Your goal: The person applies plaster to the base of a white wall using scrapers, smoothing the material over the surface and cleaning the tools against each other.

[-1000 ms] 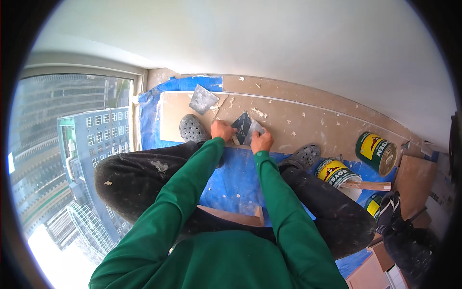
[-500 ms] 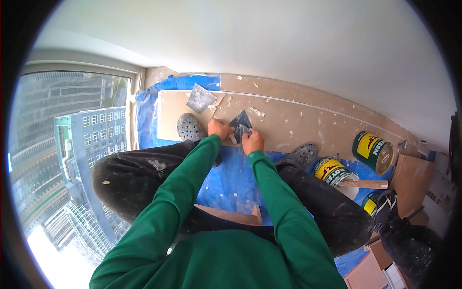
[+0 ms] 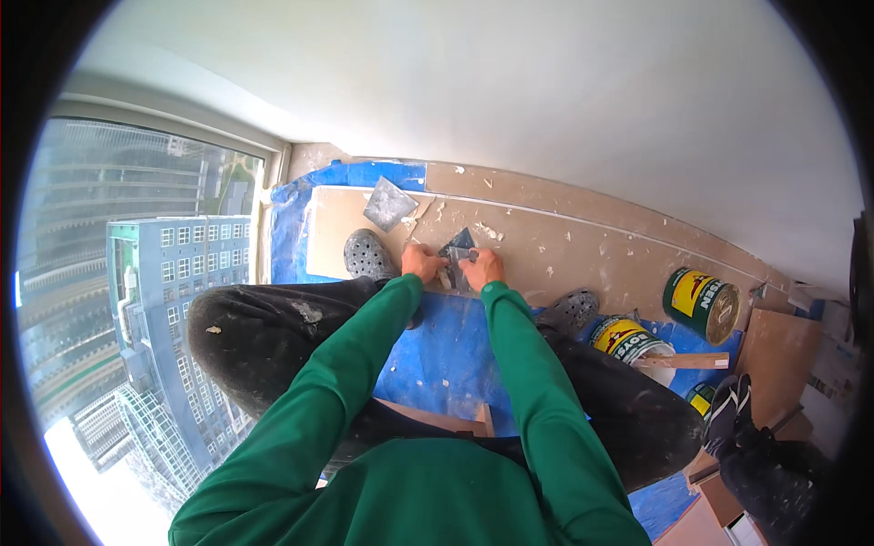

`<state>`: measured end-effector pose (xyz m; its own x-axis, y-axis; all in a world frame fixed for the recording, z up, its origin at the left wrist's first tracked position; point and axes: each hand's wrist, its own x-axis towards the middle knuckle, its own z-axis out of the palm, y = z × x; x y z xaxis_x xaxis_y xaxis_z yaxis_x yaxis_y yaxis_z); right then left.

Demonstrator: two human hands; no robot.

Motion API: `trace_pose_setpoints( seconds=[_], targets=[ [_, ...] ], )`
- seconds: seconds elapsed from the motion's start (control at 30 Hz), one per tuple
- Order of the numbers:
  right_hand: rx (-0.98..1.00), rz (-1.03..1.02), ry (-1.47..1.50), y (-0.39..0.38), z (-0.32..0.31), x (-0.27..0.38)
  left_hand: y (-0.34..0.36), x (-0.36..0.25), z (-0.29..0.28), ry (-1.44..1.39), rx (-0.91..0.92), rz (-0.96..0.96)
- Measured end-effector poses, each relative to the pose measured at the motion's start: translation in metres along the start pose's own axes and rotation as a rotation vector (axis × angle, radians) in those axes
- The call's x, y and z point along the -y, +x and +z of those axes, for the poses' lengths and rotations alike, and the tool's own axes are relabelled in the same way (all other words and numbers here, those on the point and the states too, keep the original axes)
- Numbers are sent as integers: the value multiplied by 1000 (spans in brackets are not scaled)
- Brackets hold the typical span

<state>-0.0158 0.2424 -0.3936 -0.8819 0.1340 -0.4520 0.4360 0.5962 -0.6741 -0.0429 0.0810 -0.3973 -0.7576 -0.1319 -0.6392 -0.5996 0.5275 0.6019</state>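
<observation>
My two hands work close together low over a brown board (image 3: 564, 250). My right hand (image 3: 484, 269) pinches a thin grey scraper blade (image 3: 464, 257) that overlaps a dark square metal plate (image 3: 459, 238). My left hand (image 3: 421, 263) is closed at the left edge of these pieces, its fingertips close to the blade. A small pale strip shows just below its fingers; what exactly it grips is hidden. Farther left on the board lies another square grey plate (image 3: 390, 204), smeared with white, with scraps of dried putty (image 3: 489, 233) nearby.
My clogs (image 3: 368, 255) stand on either side of my hands. Blue sheeting (image 3: 437, 350) covers the floor. At right are a green-and-yellow can (image 3: 699, 305) and an open one (image 3: 628, 339) with a wooden stick (image 3: 687, 360). Another person's leg (image 3: 769, 478) is lower right; a window (image 3: 146, 273) is left.
The blade in my right hand has shifted toward me over the dark plate and shows more of its flat face. Both hands sit slightly lower in view, as does the board.
</observation>
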Motion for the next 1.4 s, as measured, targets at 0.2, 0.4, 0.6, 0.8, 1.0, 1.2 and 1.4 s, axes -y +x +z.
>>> trace_pose_setpoints(
  seconds=[0.2, 0.4, 0.6, 0.8, 1.0, 1.2, 1.4],
  targets=[
    [-158, -95, 13, -6, -106, 25, -15, -29, -38, -84, -155, 331],
    [-252, -241, -138, -45, -266, 87, -7, -73, -66, 140, -311, 617],
    [-344, -306, 243, -155, -365, 140, 8, -49, -37, 331, -431, 463],
    [-643, -204, 210, -195, -386, 112, 8, -45, -9, 461, -322, 411],
    [-895, -370, 201, -203, -394, 155, 5, -25, 34, 559, -355, 688],
    [-831, -399, 239, -206, -383, 175, -26, -27, 41, 642, -91, 800],
    [-830, -387, 226, -210, -393, 163, 15, -92, 19, 545, -179, 852]
  ],
)
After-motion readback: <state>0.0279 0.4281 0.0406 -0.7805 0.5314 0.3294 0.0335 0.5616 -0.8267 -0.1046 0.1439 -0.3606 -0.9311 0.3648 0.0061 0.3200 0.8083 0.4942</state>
